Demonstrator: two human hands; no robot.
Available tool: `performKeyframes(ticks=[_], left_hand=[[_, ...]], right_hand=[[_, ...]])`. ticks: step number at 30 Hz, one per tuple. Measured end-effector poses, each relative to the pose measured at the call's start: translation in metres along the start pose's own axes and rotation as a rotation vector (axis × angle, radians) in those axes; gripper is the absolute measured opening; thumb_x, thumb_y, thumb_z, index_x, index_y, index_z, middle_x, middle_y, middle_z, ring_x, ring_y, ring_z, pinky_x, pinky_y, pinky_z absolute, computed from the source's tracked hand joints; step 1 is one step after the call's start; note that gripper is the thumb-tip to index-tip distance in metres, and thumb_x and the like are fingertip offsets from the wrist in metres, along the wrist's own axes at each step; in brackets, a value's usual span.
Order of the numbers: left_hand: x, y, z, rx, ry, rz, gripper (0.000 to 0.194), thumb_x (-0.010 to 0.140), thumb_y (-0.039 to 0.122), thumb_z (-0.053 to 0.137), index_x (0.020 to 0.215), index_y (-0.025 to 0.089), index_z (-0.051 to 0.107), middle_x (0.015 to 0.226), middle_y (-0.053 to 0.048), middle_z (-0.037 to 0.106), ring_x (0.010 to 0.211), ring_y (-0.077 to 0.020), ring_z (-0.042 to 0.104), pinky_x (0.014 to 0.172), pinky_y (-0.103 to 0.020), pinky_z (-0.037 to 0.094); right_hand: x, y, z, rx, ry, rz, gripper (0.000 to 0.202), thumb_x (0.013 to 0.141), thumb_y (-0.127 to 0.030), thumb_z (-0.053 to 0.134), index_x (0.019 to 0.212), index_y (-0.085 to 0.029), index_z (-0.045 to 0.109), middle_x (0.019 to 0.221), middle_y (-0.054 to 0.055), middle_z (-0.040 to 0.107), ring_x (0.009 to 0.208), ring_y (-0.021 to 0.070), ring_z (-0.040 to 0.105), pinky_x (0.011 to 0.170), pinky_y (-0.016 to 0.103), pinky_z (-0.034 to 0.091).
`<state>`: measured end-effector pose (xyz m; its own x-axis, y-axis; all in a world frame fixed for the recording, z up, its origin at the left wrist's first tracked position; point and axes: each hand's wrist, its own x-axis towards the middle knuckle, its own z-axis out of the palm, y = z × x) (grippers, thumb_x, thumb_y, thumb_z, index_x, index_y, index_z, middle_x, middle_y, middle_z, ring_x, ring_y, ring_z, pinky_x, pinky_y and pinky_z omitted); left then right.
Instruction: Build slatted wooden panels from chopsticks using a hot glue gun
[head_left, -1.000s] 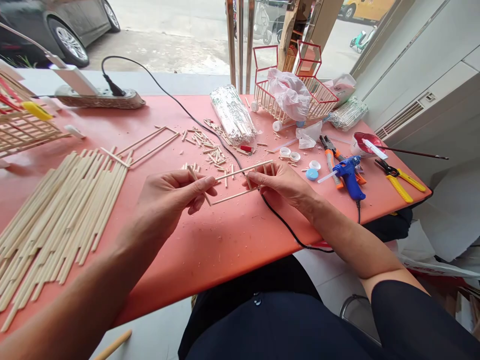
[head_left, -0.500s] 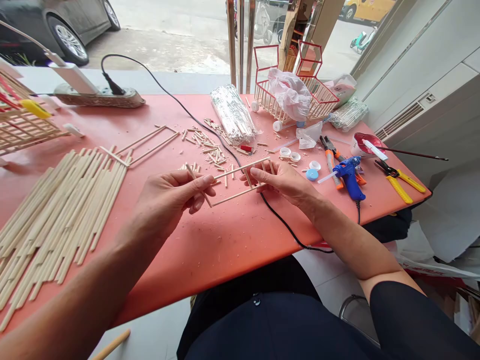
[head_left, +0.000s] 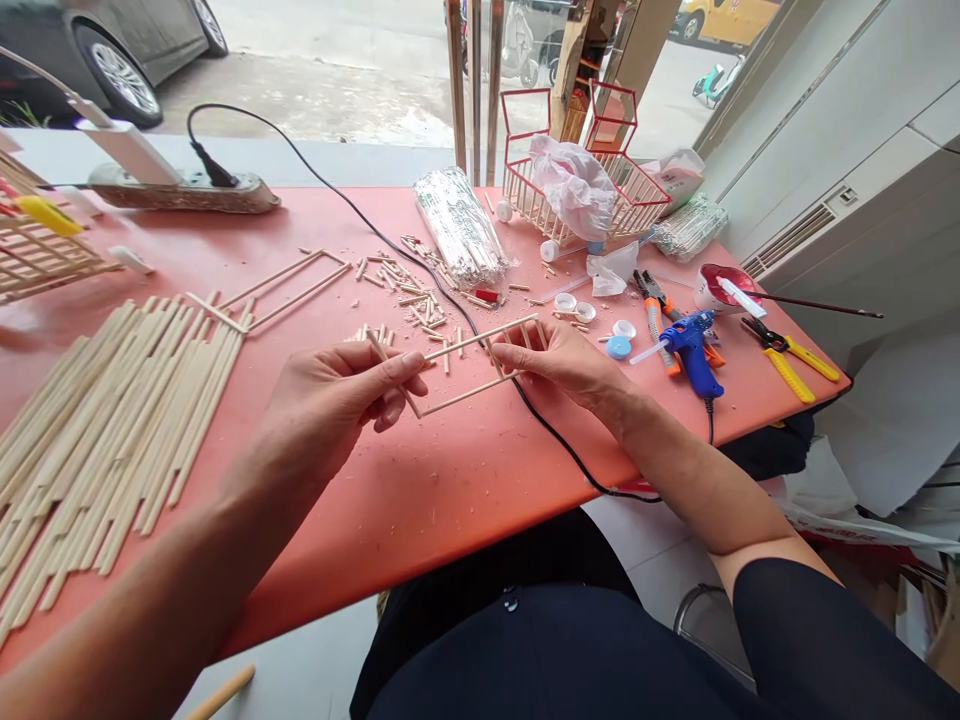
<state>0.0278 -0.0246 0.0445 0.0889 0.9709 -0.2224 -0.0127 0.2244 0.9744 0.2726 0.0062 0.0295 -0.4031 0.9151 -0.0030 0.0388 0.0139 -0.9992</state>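
A small frame of thin wooden sticks (head_left: 469, 394) is held up above the table between both hands. Pinched on its left end, my left hand (head_left: 367, 380) grips the short crosspiece and the end of a long stick. At the other end, my right hand (head_left: 559, 362) has thumb and fingers closed on the frame near its short crossbars; some fingers are hidden behind it. Beyond the hands lie many short cut stick pieces (head_left: 420, 300). A second stick frame (head_left: 300, 292) rests on the table to the left, its near end touching a pile of long sticks (head_left: 112, 430).
On the right lie a blue glue gun (head_left: 696, 360), orange-handled pliers (head_left: 652, 310), yellow-handled cutters (head_left: 787, 360) and a red-stained cup (head_left: 712, 285). A stick-built cart (head_left: 637, 190) stands at the back beside a foil-like pack (head_left: 459, 228). A black cable (head_left: 559, 440) crosses the table.
The whole view has shifted slightly, so things on the table sit a little further left. Both hands keep their hold on the stick frame, almost unmoved.
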Motion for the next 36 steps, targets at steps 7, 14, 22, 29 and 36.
performKeyframes(ticks=[7, 14, 22, 29, 36], left_hand=[[-0.006, 0.006, 0.004, 0.058, 0.008, -0.006, 0.031, 0.069, 0.042, 0.09, 0.061, 0.016, 0.075, 0.051, -0.002, 0.059, 0.047, -0.0084, 0.046, 0.049, -0.025, 0.031], [-0.007, 0.008, 0.008, 0.044, 0.02, -0.02, 0.029, 0.068, 0.039, 0.089, 0.06, 0.015, 0.075, 0.051, -0.002, 0.06, 0.045, -0.0079, 0.045, 0.048, -0.025, 0.03], [-0.001, 0.003, 0.001, -0.036, 0.059, 0.014, 0.024, 0.068, 0.032, 0.089, 0.061, 0.014, 0.076, 0.062, -0.005, 0.069, 0.046, -0.0063, 0.047, 0.047, -0.023, 0.032], [0.003, 0.005, 0.0, -0.155, 0.13, 0.11, 0.02, 0.068, 0.026, 0.09, 0.064, 0.014, 0.074, 0.066, -0.003, 0.07, 0.046, -0.0059, 0.048, 0.046, -0.023, 0.034], [-0.002, 0.006, 0.005, -0.226, 0.125, 0.135, 0.017, 0.07, 0.024, 0.09, 0.069, 0.013, 0.077, 0.068, -0.002, 0.071, 0.047, -0.0061, 0.051, 0.047, -0.021, 0.039]], right_hand=[[0.001, -0.002, -0.001, 0.015, 0.006, 0.096, 0.047, 0.068, -0.058, 0.094, 0.072, -0.016, 0.072, 0.071, 0.0, 0.068, 0.065, 0.011, 0.056, 0.056, 0.023, 0.042], [0.001, 0.002, -0.003, 0.004, -0.009, 0.09, 0.05, 0.071, -0.063, 0.091, 0.074, -0.017, 0.072, 0.074, 0.002, 0.07, 0.066, 0.011, 0.058, 0.051, 0.021, 0.04], [-0.002, -0.003, -0.018, -0.022, 0.087, 0.119, 0.056, 0.075, -0.065, 0.089, 0.107, -0.021, 0.075, 0.109, 0.006, 0.077, 0.092, 0.0167, 0.069, 0.059, 0.021, 0.05], [-0.001, -0.006, -0.025, -0.008, 0.295, 0.026, 0.068, 0.072, -0.067, 0.091, 0.118, -0.021, 0.07, 0.104, 0.005, 0.072, 0.091, 0.0158, 0.065, 0.063, 0.023, 0.051], [-0.001, 0.0, 0.001, 0.197, 0.11, 0.197, 0.061, 0.064, -0.067, 0.096, 0.094, -0.02, 0.07, 0.097, 0.003, 0.064, 0.085, 0.0144, 0.058, 0.057, 0.022, 0.041]])
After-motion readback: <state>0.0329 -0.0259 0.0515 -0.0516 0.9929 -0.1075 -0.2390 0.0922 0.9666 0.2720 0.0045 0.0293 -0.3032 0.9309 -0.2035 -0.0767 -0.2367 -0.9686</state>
